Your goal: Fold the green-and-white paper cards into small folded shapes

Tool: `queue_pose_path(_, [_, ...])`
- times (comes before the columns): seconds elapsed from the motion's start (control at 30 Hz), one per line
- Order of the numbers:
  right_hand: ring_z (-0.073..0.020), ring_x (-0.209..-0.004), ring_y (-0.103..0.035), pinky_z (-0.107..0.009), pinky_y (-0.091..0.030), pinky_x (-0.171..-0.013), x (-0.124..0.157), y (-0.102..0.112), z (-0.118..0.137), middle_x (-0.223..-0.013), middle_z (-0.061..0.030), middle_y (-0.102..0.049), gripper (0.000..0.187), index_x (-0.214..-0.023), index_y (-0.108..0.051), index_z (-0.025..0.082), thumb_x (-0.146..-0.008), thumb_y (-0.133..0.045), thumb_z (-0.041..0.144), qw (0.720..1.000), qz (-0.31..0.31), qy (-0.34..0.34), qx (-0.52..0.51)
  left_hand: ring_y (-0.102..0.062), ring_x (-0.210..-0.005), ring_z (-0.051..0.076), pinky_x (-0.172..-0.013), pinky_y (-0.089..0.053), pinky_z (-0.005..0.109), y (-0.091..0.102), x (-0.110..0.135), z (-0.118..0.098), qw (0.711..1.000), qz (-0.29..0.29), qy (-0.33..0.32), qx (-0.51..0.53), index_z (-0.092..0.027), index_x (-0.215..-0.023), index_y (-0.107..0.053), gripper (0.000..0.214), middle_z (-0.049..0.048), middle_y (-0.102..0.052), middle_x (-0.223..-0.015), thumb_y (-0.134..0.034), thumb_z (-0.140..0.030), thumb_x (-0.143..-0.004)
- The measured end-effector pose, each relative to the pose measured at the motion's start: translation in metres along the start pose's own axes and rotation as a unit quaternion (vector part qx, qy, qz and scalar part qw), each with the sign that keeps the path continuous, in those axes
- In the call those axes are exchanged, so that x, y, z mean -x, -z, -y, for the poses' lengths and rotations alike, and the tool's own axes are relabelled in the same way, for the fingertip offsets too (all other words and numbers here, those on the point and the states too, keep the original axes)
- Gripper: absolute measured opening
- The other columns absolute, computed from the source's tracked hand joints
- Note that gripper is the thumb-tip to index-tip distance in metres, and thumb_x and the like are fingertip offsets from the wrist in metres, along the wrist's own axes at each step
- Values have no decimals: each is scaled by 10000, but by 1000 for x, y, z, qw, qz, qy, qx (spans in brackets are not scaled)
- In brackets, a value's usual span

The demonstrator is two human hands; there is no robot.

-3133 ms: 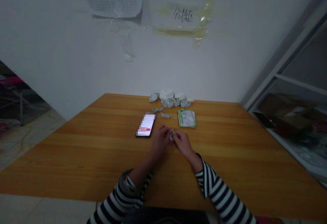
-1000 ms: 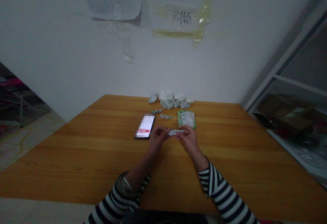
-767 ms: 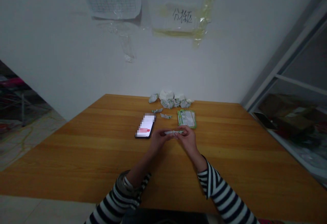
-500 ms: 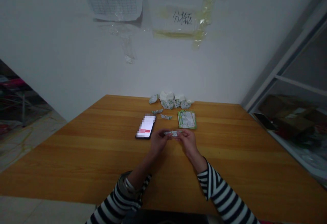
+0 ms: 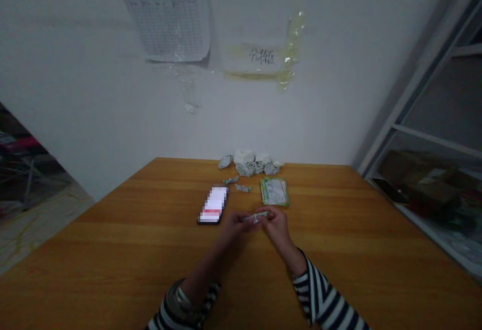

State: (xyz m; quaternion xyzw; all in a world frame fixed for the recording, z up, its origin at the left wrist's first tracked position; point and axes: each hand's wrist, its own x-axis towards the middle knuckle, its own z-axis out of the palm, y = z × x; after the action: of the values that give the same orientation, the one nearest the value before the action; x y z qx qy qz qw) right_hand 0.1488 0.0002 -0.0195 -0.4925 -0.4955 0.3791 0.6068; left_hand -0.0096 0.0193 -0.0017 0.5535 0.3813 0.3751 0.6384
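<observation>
Between my two hands is a small narrow strip of white and green printed wrapper (image 5: 256, 217), its right end slightly raised. My left hand (image 5: 235, 224) pinches its left end, and my right hand (image 5: 276, 222) pinches the right end. Both hands are just above the wooden table, with the fingertips close together. Two similar twisted strips (image 5: 243, 188) lie beyond them. Behind my right hand is a flat green and white printed packet (image 5: 274, 192). A phone (image 5: 213, 205) with a lit screen rests left of my left hand.
Several crumpled white and printed wads (image 5: 245, 164) sit against the wall at the back of the wooden table (image 5: 150, 239). Taped paper sheets (image 5: 173, 28) hang on the wall. At the right, a shelf frame holds cardboard boxes (image 5: 433, 184).
The view has tilted up, so everything sits lower in the picture. My hands have drawn slightly closer together, and the strip between them has tipped from level to slanted.
</observation>
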Motion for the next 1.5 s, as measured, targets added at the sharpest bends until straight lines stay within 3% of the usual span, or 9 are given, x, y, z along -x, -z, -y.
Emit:
queue_pose_path(0.23, [-182,-454,-619,-261,-466,-455,-8,-1,-11,-511,20,-625,348,-967,-670,139,-686,-687,344,996,9,-24,-90,-711,-822,289,-861,-518,414,-1,-4,-5,994,46,49,89,-101,-945,-704,553,128,-747,-834,-740,-554,-631])
queue_pose_path(0.43, [-240,-779,-683,-375,-543,-715,-16,7,-7,-832,-69,-714,420,-1189,-592,167,-807,-596,342,992,-7,95,80,-599,-1114,351,-966,-441,522,3,-7,6,986,-119,-58,-103,-132,-1416,-358,819,188,-637,-1202,-609,-555,-762])
queue_pose_path(0.5, [-273,-1163,-549,-449,-414,-994,-20,17,-3,-1229,-126,-618,441,-1256,-556,194,-825,-581,287,959,-42,189,206,-315,-1371,318,-1122,-252,489,3,-8,6,953,-187,-150,-186,-169,-1463,-254,819,168,-381,-1469,-585,-513,-797])
queue_pose_path(0.63, [-285,-1367,-318,-505,-210,-1120,-28,34,-2,-1436,-139,-438,519,-1335,-489,159,-823,-564,194,883,-42,228,408,-13,-1443,244,-1177,-37,436,0,-9,4,903,-239,-228,-274,-160,-1486,-138,763,117,-64,-1580,-489,-455,-875])
queue_pose_path(0.93, [-238,-1033,-636,-525,-66,-1138,-33,33,4,-993,-94,-737,255,-911,-702,198,-914,-454,142,822,-13,234,520,-521,-1207,279,-970,-444,424,-4,-5,-1,930,-223,-200,-213,-177,-1339,-409,571,165,-481,-1364,-473,-497,-871])
queue_pose_path(1.13, [-187,-715,-658,-470,-232,-1106,-33,35,14,-786,-66,-727,285,-825,-667,173,-940,-407,186,835,-122,249,476,-606,-602,202,-592,-478,310,-9,4,-9,945,-104,-135,-281,-153,-785,-632,474,40,-630,-628,-398,-553,-881])
queue_pose_path(1.27, [-183,-724,-637,-433,-335,-1050,-21,30,21,-768,-53,-703,258,-826,-641,188,-938,-411,225,862,-145,290,390,-653,-908,274,-786,-507,385,-3,-6,-1,943,-121,-138,-278,-154,-947,-657,451,113,-703,-949,-465,-550,-846])
queue_pose_path(1.37, [-192,-783,-631,-412,-383,-1004,-9,23,24,-783,-47,-692,253,-837,-636,205,-935,-407,249,892,-106,296,326,-412,-1318,292,-1080,-328,449,5,-13,7,943,-145,-157,-256,-167,-1242,-537,552,153,-489,-1390,-554,-509,-810])
queue_pose_path(1.5, [-206,-789,-595,-330,-468,-783,-2,15,25,-780,-56,-661,280,-792,-631,197,-920,-435,351,947,-117,204,219,-255,-1403,268,-1148,-213,444,5,-13,9,951,-160,-160,-212,-174,-1340,-436,643,148,-327,-1503,-572,-507,-807])
